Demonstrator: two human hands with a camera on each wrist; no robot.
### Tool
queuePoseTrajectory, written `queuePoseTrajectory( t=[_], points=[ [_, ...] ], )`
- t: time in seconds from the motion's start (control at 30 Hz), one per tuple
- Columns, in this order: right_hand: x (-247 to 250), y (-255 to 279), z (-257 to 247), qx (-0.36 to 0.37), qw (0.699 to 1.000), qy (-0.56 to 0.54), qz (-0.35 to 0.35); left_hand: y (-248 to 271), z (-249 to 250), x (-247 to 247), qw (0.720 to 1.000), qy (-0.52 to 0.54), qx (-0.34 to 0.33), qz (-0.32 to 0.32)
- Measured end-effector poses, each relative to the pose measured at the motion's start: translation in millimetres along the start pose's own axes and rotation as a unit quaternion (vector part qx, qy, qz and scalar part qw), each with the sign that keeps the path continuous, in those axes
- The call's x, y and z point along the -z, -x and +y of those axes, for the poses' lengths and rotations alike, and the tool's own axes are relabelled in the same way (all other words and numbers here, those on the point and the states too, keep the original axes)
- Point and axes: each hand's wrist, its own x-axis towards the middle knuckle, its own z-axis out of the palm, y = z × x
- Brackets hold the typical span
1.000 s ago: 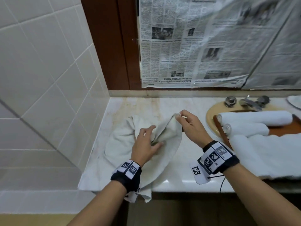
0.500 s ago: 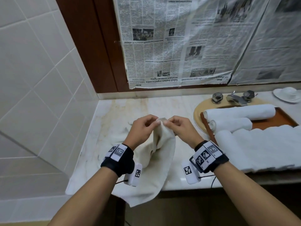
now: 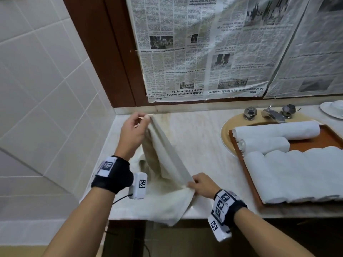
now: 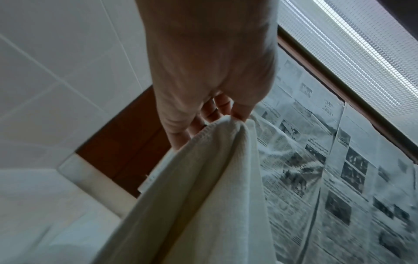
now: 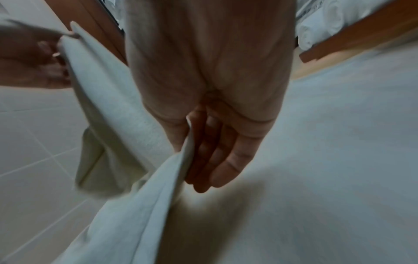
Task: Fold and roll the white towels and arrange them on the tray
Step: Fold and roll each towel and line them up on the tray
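Note:
A white towel [image 3: 165, 160] is stretched taut between my two hands above the marble counter [image 3: 202, 141]. My left hand [image 3: 141, 120] pinches one corner [image 4: 224, 123] raised near the back wall. My right hand [image 3: 192, 184] pinches the opposite end [image 5: 187, 153] low near the counter's front edge. The rest of the towel sags onto the counter and hangs over its front edge. On the right, a brown wooden tray [image 3: 246, 173] holds several rolled white towels [image 3: 276, 129].
A tiled wall [image 3: 37, 89] closes the left side. Newspaper [image 3: 204, 49] covers the surface behind the counter. A tan basin [image 3: 225, 134] with a faucet [image 3: 271, 114] lies under the tray's far end. A white dish [image 3: 333, 108] sits at far right.
My hands, together at the towel's top edge before, have drawn apart. The left rose toward the back wall and the right slid down toward the front edge, pulling the towel straight.

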Motion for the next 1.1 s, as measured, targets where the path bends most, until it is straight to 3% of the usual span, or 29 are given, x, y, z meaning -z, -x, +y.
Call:
queuePoseTrajectory(
  t=[0.27,0.6,0.67,0.8,0.9,1.1],
  points=[
    [100.6,13.6,-26.4,0.082,0.986,-0.011,0.148,34.2,41.5,61.6,0.996,0.035,0.005,0.078],
    [142.3,92.0,-100.7,0.203,0.941,0.053,0.265,69.9,38.1,96.5,0.998,-0.061,0.009,0.017],
    [147.6,114.5,-112.1,0.187,0.946,0.066,0.256,78.7,41.5,104.2,0.998,-0.049,0.007,0.047],
    [150.8,167.0,-130.5,0.184,0.97,0.051,0.151,104.2,58.4,127.4,0.996,-0.023,0.007,0.087],
    [148.7,191.2,-133.2,0.164,0.974,0.129,0.082,121.6,68.5,148.0,0.994,-0.032,0.01,0.102],
    [148.1,227.0,-144.3,0.14,0.973,0.167,0.072,146.0,93.5,166.6,0.992,-0.03,-0.027,0.121]
  ],
)
